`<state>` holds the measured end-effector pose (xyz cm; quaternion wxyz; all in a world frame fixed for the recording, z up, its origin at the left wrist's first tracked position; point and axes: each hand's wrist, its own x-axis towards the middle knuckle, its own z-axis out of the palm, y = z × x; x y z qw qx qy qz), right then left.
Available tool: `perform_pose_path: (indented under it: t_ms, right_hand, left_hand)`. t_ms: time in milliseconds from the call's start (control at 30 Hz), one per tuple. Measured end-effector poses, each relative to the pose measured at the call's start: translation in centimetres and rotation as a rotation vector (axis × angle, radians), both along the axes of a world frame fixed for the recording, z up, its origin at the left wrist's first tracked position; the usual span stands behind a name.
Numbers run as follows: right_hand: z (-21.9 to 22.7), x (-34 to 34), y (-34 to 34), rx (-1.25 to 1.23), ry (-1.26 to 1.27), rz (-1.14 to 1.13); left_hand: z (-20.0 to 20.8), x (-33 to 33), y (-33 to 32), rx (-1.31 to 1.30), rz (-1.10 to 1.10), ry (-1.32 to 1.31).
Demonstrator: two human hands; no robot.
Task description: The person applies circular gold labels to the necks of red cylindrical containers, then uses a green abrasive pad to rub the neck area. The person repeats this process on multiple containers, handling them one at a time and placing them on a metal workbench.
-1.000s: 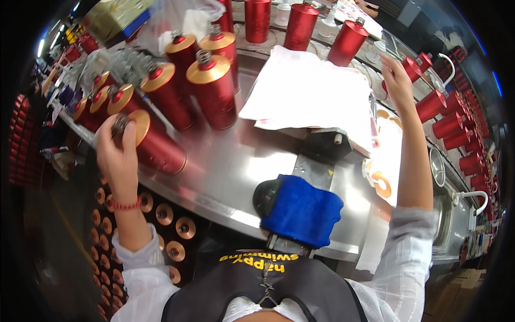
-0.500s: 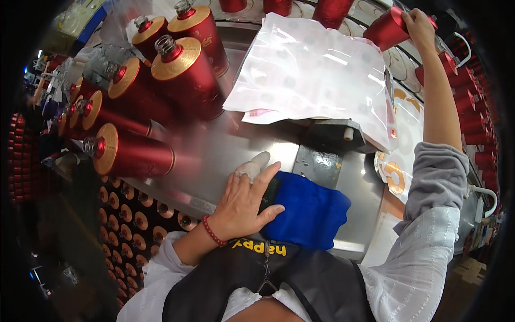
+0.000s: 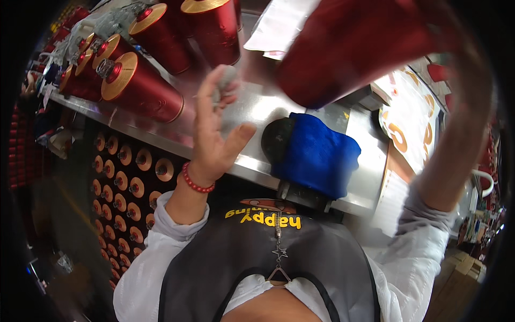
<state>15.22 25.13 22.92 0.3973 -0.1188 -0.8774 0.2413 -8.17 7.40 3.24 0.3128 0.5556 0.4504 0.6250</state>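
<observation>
1. Shiny metal makes up the surface, and other red bottles with gold tops sit on its left side. More gold-topped bottles stand in rows down below its front edge.
2. White sheets lie at the back, and a sheet with gold stickers lies on the right.
3. Near the person's middle, a blue cloth covers a dark stand.
4. The right hand is dark and blurry, so I cannot tell how its fingers bend. It seems to be holding the big red bottle by the top end.
5. That bottle is up in the air, tipped over, with its bottom end low and to the left. The bottom shows near the blue cloth, and I see a small gap.
6. The left hand is wide, with its thumb well away from its fingers. I see nothing in it. Grey covers are on some fingers.
7. I think the step in hand is carrying 1 bottle over the surface. The next move seems to need a firm grip and a slow, soft turn, with the left hand free to help.
</observation>
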Motion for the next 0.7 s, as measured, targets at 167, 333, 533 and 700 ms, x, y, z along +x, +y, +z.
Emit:
perform_pose_path:
  t_ms: [167, 333, 533, 700]
  right_hand:
    - [-7.2, -8.5, -6.7, 0.168, -0.005, -0.019]
    - [-9.7, -12.7, -9.3, 0.205, 0.115, -0.002]
    - [-9.2, -8.7, -2.6, 0.022, -0.138, -0.122]
    - [-12.9, -8.0, 0.4, -0.002, -0.627, -0.160]
  left_hand:
    - [0.3, -0.8, -1.3, 0.263, 0.086, 0.101]
    - [-0.7, -1.7, -1.8, 0.193, 0.267, 0.262]
    - [-1.4, -2.7, -2.0, 0.226, 0.158, 0.158]
    - [-0.4, -5.2, -0.2, -0.032, -0.227, -0.600]
